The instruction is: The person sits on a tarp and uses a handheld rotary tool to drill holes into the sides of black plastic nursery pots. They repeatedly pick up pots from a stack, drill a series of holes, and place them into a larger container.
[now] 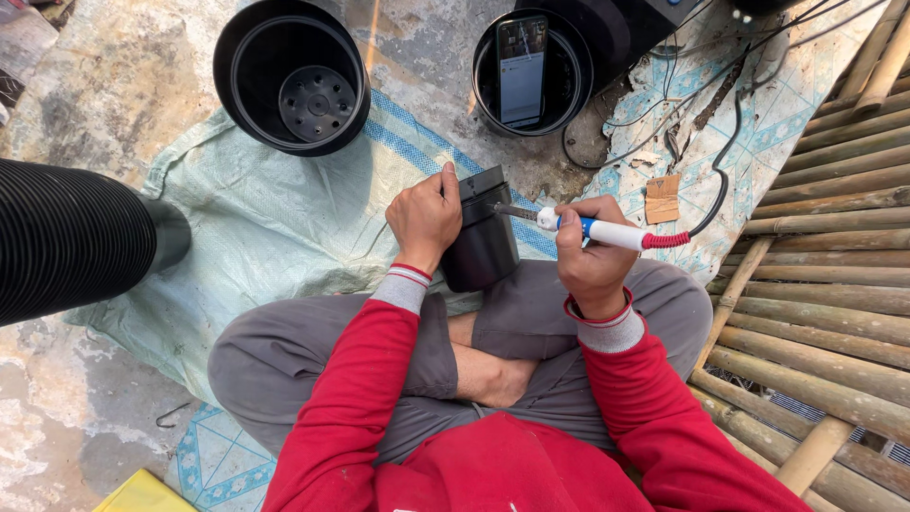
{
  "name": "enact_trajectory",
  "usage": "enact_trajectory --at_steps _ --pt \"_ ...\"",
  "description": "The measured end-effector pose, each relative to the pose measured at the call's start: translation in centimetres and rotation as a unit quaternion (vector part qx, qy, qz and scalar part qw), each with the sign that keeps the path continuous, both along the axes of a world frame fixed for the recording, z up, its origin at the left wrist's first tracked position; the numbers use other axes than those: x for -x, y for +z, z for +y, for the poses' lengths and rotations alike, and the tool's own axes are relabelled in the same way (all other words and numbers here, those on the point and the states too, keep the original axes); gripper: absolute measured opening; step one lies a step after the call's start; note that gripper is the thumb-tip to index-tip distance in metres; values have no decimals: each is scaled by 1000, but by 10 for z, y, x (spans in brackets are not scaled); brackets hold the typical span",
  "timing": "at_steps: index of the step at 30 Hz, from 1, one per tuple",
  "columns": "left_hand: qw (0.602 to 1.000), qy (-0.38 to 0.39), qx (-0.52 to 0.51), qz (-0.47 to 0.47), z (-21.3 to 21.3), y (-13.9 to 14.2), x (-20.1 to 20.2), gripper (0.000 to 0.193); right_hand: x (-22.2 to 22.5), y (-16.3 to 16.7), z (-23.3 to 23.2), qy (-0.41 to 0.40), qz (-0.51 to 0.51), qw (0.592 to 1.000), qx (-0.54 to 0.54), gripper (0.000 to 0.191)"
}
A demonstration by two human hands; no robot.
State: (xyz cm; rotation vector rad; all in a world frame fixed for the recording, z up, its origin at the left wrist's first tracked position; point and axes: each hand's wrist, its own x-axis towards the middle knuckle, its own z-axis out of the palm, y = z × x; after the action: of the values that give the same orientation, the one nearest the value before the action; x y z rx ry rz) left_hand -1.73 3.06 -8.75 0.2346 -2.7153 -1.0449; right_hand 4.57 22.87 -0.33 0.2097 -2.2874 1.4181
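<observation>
Daylight was bright, even and diffuse; shadows stayed soft, mostly under the black pot (pixel 481 237) and the legs. Faint sheen showed on the woven sack (pixel 275 218), mild glare on the phone screen (pixel 521 71). Focus was sharp throughout, no motion blur. Wide-angle lens bent the bamboo slats (pixel 834 237) and stretched the corners

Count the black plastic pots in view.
3. One small black pot held by the left hand, one empty pot top left, one pot top centre holding a phone. More may sit outside the frame.
</observation>
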Motion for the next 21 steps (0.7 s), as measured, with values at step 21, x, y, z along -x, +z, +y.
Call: enact_trajectory --at_steps 21 --pt "1000 -11 1 1 -5 -7 3 55 5 -13 -16 7 -33 999 -29 9"
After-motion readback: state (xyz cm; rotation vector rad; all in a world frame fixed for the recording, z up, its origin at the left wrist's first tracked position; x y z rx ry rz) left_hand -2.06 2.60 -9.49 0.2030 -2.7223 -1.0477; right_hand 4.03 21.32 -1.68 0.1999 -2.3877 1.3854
